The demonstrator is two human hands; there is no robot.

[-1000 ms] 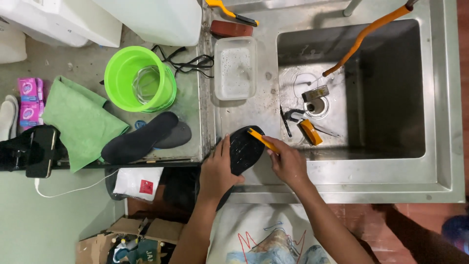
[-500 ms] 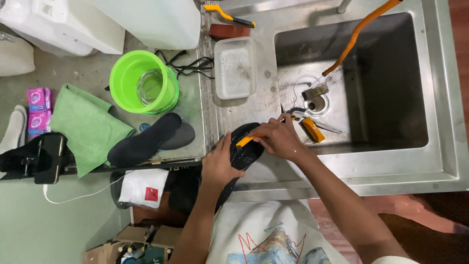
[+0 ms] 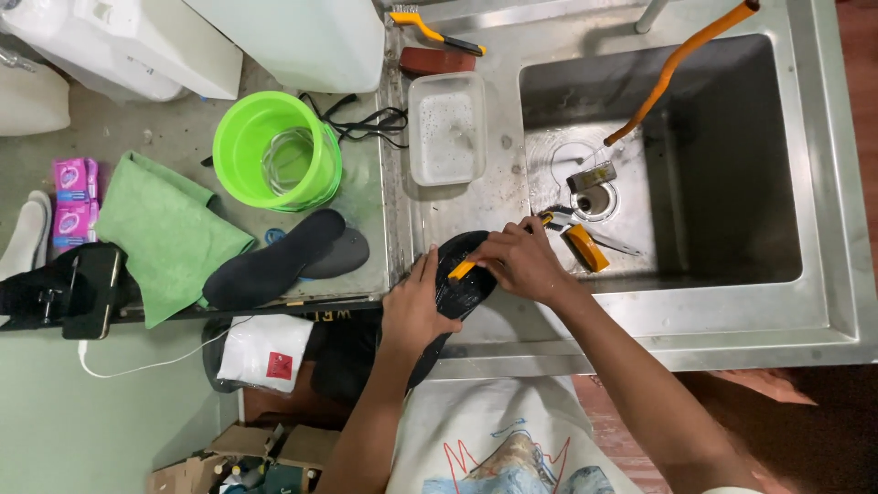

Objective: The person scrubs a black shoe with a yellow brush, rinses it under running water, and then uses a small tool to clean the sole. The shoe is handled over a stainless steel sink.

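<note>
Fingers of the right hand (image 3: 523,263) are curled tight around an orange-handled brush (image 3: 464,268), pressing it onto a black insole (image 3: 457,288) that lies on the steel rim of the sink (image 3: 823,183), at the basin's near left corner. The left hand (image 3: 413,311) lies flat on the insole's near half, fingers spread and pressing down rather than gripping.

Counted: two more dark insoles (image 3: 279,261) overlap on the counter to the left, one green bucket (image 3: 274,151) stands behind them, one green cloth (image 3: 160,233) lies beside it, and one clear tub (image 3: 448,128) of soapy water sits by the basin. A second brush (image 3: 437,30) with a yellow and black handle lies at the top edge.

The brush's bristles are hidden under the right hand (only the orange handle shows). The insole's lower end disappears beneath the left wrist. Small tools in the basin near the drain are hard to make out. An orange hose (image 3: 677,64) is cut off at the top.
</note>
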